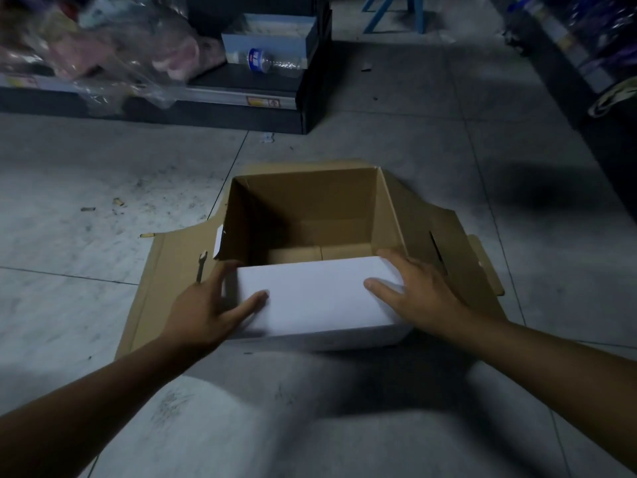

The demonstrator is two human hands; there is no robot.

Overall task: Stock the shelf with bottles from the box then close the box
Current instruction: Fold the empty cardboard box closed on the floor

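Both hands, left point(210, 307) and right point(415, 293), flat on the box point(310, 208) flap point(317, 298).

Box point(310, 215): I see plain brown cardboard on the inner walls and on the side flaps, no print.
Near flap point(317, 294): its outer face reads bright white to me, unpatterned.
Floor point(86, 188): pale grey tiles with thin dark joint lines; I make out dark scuffs and specks.
Bottle point(269, 62): clear, with a blue label and a whitish cap.
Shelf point(310, 108): black body; I see a silver-grey front strip with a red-and-white tag.
Carton point(275, 32): light blue outside, whitish inside.
Bags point(113, 46): clear plastic over pink and pale contents, blurred from here.
Stool legs point(389, 12): blue.
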